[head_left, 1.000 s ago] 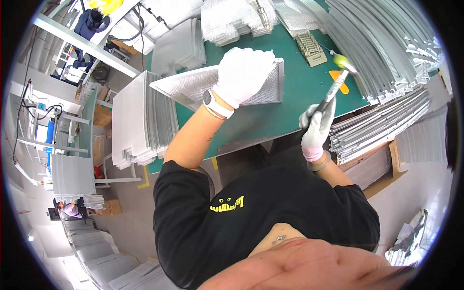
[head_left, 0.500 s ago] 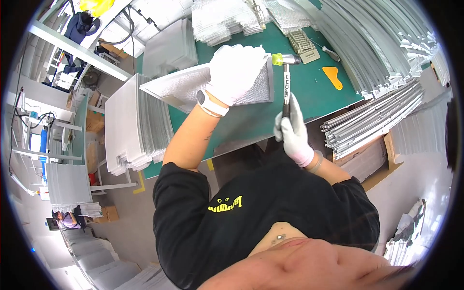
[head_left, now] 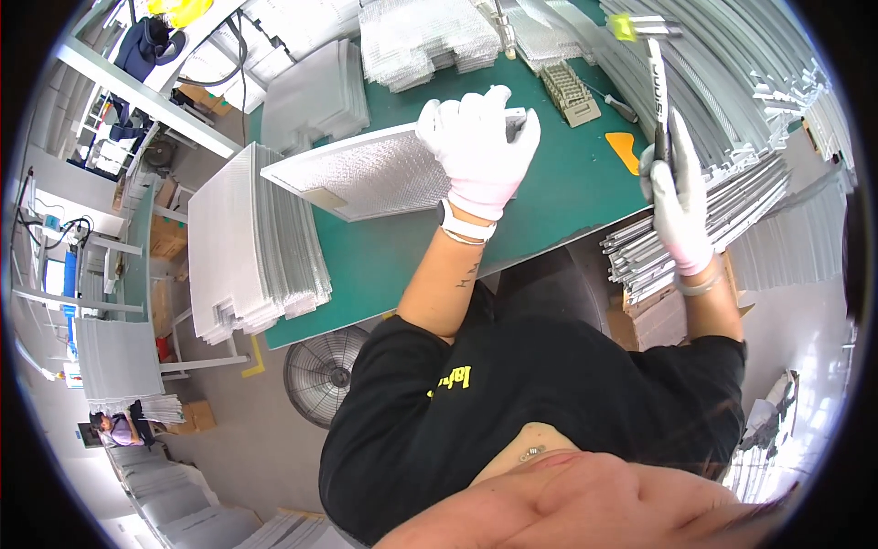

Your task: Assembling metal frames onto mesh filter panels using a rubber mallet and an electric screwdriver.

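Observation:
In my right hand point(head_left: 679, 203), gloved in white, is a mallet point(head_left: 660, 87) with a bright yellow-green face and a metal head, held up by its dark grip at the right side of the table. My left hand point(head_left: 480, 151), also gloved, is closed over the far right end of a thin framed panel point(head_left: 370, 174) with a silvery mesh face. The panel stands tilted on the green table point(head_left: 567, 197), its mesh turned toward me. My left fingers cover part of the frame. An orange scraper point(head_left: 623, 151) lies between the panel and my right hand.
Stacked mesh sheets point(head_left: 251, 238) stand at the table's left, with more sheets point(head_left: 425, 41) at the back. A beige slotted piece point(head_left: 569, 91) and a screwdriver point(head_left: 622, 108) lie at the back right. Long metal strips point(head_left: 695, 82) fill the right side. A floor fan point(head_left: 327, 375) stands below.
My right hand has lifted the mallet away from the panel, up and to the right. My left hand has shifted right along the panel, which is turned more upright.

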Demonstrator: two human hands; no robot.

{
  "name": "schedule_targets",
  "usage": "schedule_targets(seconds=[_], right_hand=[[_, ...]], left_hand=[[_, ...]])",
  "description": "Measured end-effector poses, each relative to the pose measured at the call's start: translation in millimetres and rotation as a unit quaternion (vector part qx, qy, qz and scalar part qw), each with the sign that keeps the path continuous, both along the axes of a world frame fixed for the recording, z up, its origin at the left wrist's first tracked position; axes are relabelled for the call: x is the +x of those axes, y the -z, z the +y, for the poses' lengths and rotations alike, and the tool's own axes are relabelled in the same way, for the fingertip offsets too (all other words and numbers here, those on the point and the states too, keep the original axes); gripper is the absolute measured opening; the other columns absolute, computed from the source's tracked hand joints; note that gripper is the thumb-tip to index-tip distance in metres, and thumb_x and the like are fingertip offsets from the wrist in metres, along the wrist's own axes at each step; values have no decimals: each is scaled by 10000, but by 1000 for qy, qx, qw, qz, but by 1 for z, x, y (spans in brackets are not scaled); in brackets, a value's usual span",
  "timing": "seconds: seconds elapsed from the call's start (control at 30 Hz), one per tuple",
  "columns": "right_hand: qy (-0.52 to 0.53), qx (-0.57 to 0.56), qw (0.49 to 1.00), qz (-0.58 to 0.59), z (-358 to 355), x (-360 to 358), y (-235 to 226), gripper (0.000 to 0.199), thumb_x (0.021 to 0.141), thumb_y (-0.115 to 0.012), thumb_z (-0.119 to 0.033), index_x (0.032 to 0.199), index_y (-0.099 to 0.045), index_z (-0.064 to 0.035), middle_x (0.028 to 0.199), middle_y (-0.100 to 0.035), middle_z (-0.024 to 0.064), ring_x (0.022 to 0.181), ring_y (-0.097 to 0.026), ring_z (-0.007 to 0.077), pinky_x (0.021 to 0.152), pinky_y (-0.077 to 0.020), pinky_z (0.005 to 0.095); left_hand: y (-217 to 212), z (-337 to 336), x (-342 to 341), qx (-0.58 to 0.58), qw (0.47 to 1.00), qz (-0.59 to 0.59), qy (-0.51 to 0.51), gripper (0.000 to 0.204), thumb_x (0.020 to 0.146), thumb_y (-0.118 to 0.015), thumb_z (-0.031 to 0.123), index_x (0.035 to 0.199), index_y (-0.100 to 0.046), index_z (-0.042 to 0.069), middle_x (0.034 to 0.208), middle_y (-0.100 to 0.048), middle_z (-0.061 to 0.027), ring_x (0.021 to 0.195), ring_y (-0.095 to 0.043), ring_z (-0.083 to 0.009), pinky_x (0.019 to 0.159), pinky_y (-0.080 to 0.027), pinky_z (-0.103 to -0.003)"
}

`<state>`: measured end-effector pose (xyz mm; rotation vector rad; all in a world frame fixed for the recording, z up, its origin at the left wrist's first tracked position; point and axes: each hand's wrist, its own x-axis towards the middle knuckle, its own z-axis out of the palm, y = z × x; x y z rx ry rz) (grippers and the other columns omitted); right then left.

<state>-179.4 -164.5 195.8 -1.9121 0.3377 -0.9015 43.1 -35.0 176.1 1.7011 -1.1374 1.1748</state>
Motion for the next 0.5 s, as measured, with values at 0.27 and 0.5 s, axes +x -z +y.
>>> schedule_targets(seconds=[0.27,0.5], right_hand=[[-29,-306,950,-56,-17,-20,-102,553,1043,-424,-135,1542,-240,19,923,-562,54,651,-435,53,578,-383,188],[-55,-485,852,191,-6,-19,-80,518,920,-529,3,1433,-456,-17,830,-547,148,690,-561,272,699,-516,375]], left_hand=[[10,-7,-2,-30,999,21,32,335,664,-764,271,928,-628,115,805,-566,-26,786,-520,-250,924,-347,-466],[12,-14,0,-66,996,23,56,382,650,-765,235,978,-613,110,808,-564,-33,788,-520,-256,907,-361,-481]])
